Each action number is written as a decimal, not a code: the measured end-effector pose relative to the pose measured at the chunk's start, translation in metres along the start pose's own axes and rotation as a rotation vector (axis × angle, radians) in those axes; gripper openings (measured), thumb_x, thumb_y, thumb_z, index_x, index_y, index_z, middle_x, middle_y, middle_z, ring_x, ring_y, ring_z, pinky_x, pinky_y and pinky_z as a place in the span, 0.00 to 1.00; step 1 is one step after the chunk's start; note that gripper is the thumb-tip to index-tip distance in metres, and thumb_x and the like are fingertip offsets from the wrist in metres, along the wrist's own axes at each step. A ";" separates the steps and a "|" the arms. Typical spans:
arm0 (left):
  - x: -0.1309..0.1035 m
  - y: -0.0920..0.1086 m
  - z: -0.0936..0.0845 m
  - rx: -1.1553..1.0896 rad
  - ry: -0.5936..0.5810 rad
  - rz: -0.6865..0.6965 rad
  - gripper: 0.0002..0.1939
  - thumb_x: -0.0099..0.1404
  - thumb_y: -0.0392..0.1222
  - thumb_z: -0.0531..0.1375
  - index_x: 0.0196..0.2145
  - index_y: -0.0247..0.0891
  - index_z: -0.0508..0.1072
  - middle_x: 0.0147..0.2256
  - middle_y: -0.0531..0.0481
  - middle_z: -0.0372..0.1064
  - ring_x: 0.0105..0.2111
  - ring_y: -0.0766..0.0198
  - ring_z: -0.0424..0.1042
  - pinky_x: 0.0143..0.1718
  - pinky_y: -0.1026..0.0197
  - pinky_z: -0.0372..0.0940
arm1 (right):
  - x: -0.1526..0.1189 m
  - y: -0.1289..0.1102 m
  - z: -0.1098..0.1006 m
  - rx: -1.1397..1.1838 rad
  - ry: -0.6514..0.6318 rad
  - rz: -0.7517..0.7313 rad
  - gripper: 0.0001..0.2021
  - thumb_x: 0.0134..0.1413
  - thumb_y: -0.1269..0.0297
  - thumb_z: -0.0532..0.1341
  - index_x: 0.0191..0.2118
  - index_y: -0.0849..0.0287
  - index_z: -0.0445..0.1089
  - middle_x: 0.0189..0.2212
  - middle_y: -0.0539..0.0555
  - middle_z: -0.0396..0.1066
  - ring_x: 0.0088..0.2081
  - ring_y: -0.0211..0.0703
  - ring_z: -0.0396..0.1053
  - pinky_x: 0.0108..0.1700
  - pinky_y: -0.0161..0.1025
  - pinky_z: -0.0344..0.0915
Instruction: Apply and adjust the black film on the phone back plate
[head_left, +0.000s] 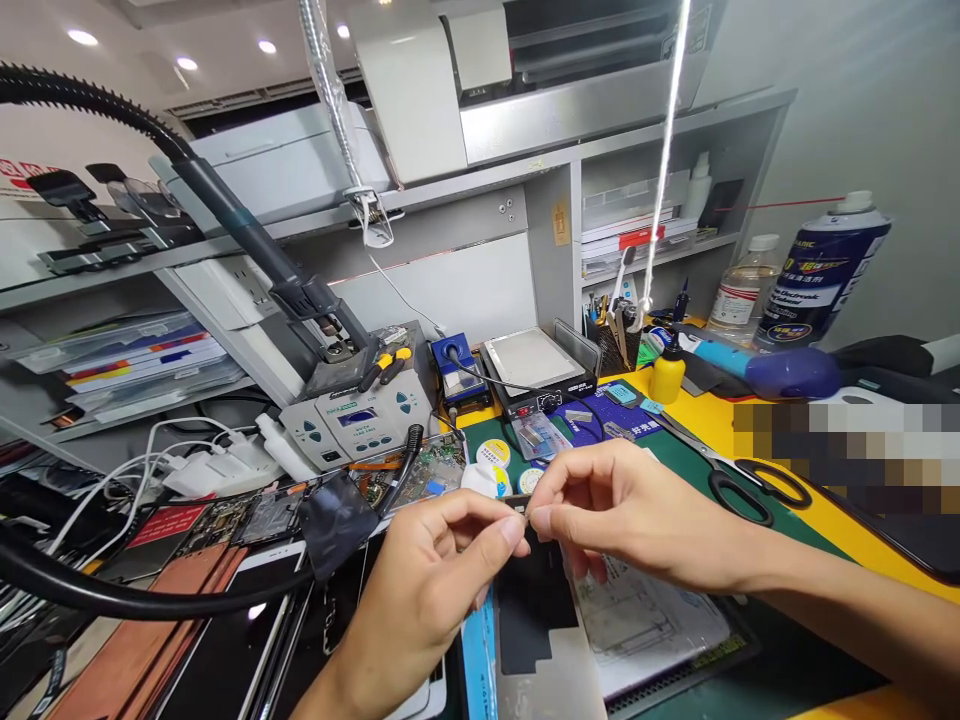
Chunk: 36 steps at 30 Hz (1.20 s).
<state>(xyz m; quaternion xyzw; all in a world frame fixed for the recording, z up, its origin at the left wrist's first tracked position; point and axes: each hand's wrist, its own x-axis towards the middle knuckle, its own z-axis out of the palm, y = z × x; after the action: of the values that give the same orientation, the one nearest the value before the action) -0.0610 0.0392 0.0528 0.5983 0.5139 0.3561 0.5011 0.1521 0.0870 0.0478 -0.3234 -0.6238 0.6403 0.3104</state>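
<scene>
My left hand (439,575) and my right hand (637,510) meet over the middle of the bench. Thumb and index finger are pinched together on each, fingertips almost touching. Whatever lies between them is too small to make out. Beneath the hands is a flat silver panel with a black film (525,610) on it. A blue strip (478,650) runs along its left side. Under my right hand lies a pale flat sheet with printed lines (652,625), partly hidden by the hand and forearm. Small round tins (495,455) stand just beyond my fingertips.
Black-handled scissors (731,470) lie on the right. Behind them are a yellow bottle (667,372) and a spray can (825,265). A soldering station (356,420) stands at back left, with circuit boards (431,465) before it. A black hose (150,600) crosses the phones at left.
</scene>
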 end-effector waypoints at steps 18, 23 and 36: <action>-0.002 -0.004 -0.002 -0.200 -0.158 -0.026 0.21 0.64 0.59 0.70 0.40 0.37 0.80 0.25 0.55 0.65 0.20 0.77 0.54 0.18 0.72 0.45 | 0.000 0.002 0.000 0.165 -0.111 0.087 0.01 0.47 0.69 0.67 0.28 0.60 0.78 0.17 0.48 0.76 0.18 0.34 0.70 0.22 0.29 0.70; -0.001 -0.002 -0.003 -0.272 -0.216 -0.079 0.24 0.58 0.60 0.74 0.38 0.36 0.80 0.28 0.51 0.73 0.16 0.80 0.52 0.15 0.71 0.44 | 0.000 0.000 0.003 0.241 -0.139 0.126 0.02 0.43 0.68 0.67 0.26 0.60 0.77 0.17 0.49 0.75 0.17 0.34 0.70 0.19 0.28 0.69; -0.006 0.006 -0.004 -0.129 -0.140 -0.062 0.26 0.58 0.63 0.70 0.39 0.36 0.81 0.32 0.49 0.75 0.21 0.76 0.55 0.20 0.68 0.46 | 0.001 0.002 0.004 0.181 -0.110 0.116 0.03 0.39 0.69 0.64 0.25 0.59 0.76 0.16 0.47 0.75 0.18 0.36 0.71 0.20 0.29 0.69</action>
<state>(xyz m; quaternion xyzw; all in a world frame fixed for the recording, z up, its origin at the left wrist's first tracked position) -0.0640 0.0349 0.0603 0.5719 0.4719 0.3301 0.5843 0.1478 0.0855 0.0456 -0.2938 -0.5598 0.7277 0.2661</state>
